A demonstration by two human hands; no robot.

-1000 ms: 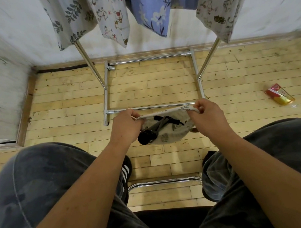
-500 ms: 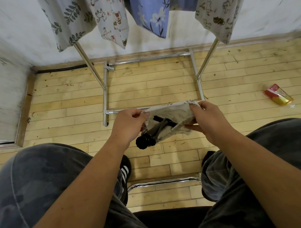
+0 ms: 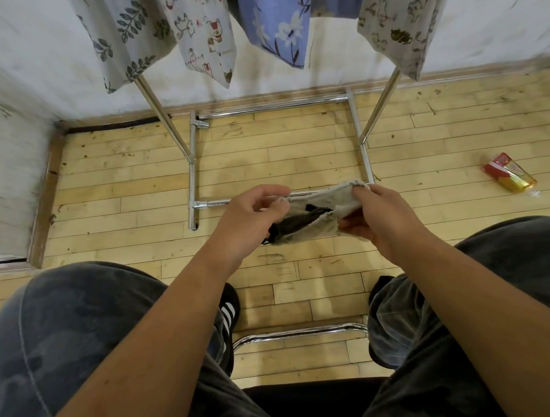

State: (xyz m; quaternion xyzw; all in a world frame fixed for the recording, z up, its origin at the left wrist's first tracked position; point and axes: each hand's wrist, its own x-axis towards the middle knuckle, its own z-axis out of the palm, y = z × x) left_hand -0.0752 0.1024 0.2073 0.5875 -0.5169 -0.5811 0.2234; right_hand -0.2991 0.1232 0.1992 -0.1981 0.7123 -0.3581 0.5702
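Note:
A small pale printed cloth pouch [image 3: 323, 206] with a dark cord and black toggle [image 3: 299, 223] hangs between my hands, above the wooden floor. My left hand [image 3: 252, 218] pinches its left edge with curled fingers. At the right end my right hand [image 3: 380, 217] grips the pouch, thumb on top and fingers underneath. The pouch is bunched up and part of it is hidden behind both hands.
A chrome clothes rack [image 3: 192, 192] stands ahead by the white wall, with several printed cloths [image 3: 199, 33] hanging from it. A red and yellow packet [image 3: 509, 176] lies on the floor at right. My knees frame the view, and a chrome chair bar [image 3: 296, 332] is below.
My hands have come closer together, so the pouch went from stretched flat to bunched up. The black toggle has moved up against my left hand.

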